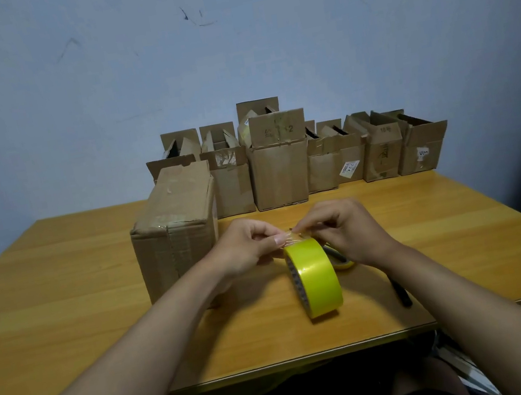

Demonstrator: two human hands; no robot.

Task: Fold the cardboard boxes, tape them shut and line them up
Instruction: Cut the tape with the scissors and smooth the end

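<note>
A yellow tape roll point(315, 278) stands on edge on the wooden table point(61, 302), near the front middle. My left hand point(247, 246) and my right hand point(345, 231) meet just above the roll, each pinching the loose end of the tape point(288, 236) between thumb and fingers. A closed cardboard box point(175, 233) lies on its side just left of my left hand, with clear tape across its near end. Several cardboard boxes point(279, 173) with raised flaps stand in a row along the back of the table.
Scissors with yellow-and-black handles point(341, 258) lie partly hidden behind the roll and under my right hand. A black pen-like object point(401, 294) lies near the table's front right edge. A blue wall rises behind the boxes.
</note>
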